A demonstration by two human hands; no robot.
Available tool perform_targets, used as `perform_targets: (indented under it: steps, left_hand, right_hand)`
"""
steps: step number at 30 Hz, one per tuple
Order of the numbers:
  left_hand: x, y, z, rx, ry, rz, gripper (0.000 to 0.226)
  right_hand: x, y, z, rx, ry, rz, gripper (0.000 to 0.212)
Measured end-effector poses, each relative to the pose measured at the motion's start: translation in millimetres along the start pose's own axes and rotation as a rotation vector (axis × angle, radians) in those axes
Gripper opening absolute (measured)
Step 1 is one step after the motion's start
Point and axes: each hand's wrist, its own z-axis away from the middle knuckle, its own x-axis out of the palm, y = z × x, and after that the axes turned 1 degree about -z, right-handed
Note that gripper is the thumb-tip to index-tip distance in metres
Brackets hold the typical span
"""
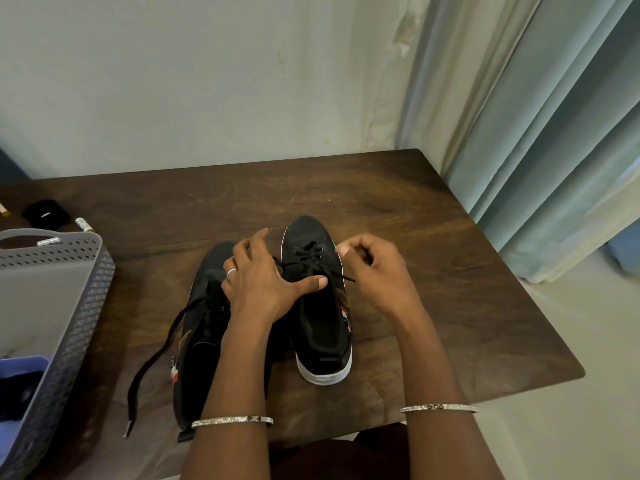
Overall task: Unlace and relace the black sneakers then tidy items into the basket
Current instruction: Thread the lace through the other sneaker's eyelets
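Two black sneakers stand side by side on the wooden table (398,209), toes away from me. The right sneaker (320,327) has a white sole and lacing only near the toe. My right hand (375,271) has curled fingers pinching its black lace (341,275) just off the shoe's right side. My left hand (266,275) lies spread between the shoes, its thumb pressing the right sneaker's tongue area. The left sneaker (204,341) lies partly under my left forearm, with a long loose lace (152,362) trailing off to the left.
A grey perforated basket (83,306) stands at the left edge, with blue and dark items inside. Behind it lie a black round object (45,213) and small white tubes (84,224). A curtain (554,133) hangs at the right, beside the table's edge.
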Motion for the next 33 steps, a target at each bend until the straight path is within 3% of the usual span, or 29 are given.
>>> perform_targets:
  steps: [4,8,14,17,19,23,26,30,32,33]
  left_hand:
    - [2.5,0.7,1.2,-0.019,0.002,0.007,0.125]
    - [2.4,1.2,1.1,-0.036,-0.004,-0.012,0.127]
    - [2.3,1.3,0.5,-0.038,-0.038,-0.024,0.128]
    - [3.0,0.7,1.3,-0.024,-0.044,-0.02,0.127]
    - [3.8,0.3,1.4,-0.022,-0.043,-0.011,0.127]
    - [3.9,-0.7,0.6,-0.031,-0.053,0.001,0.126]
    - [3.5,-0.6,0.3,-0.034,-0.054,0.001,0.125]
    - [3.5,0.2,0.5,-0.038,-0.064,0.002,0.124]
    - [3.5,0.1,0.7,-0.037,-0.068,0.004,0.124]
    - [3.3,-0.1,0.7,-0.039,-0.07,0.009,0.123]
  right_hand:
    - [8.3,3.2,0.0,-0.003,-0.122,0.371,0.013]
    - [5.5,4.8,0.5,0.036,-0.159,0.351,0.015]
    - [-8.2,-9.5,3.4,0.151,-0.045,-0.605,0.024]
    - [-14.7,-13.2,2.5,0.257,0.023,-0.871,0.02]
    - [-11.6,-11.2,1.8,0.303,0.029,-0.776,0.019]
    - [-1.6,2.3,3.1,0.189,-0.011,-0.021,0.019]
    - [0.9,7.4,2.7,0.062,-0.147,0.198,0.008]
    - [1.4,6.6,1.8,0.011,-0.177,0.364,0.008]
    - [-0.2,3.8,2.3,0.035,-0.17,0.264,0.01]
    - [-1.8,0.5,3.1,0.078,-0.167,0.098,0.012]
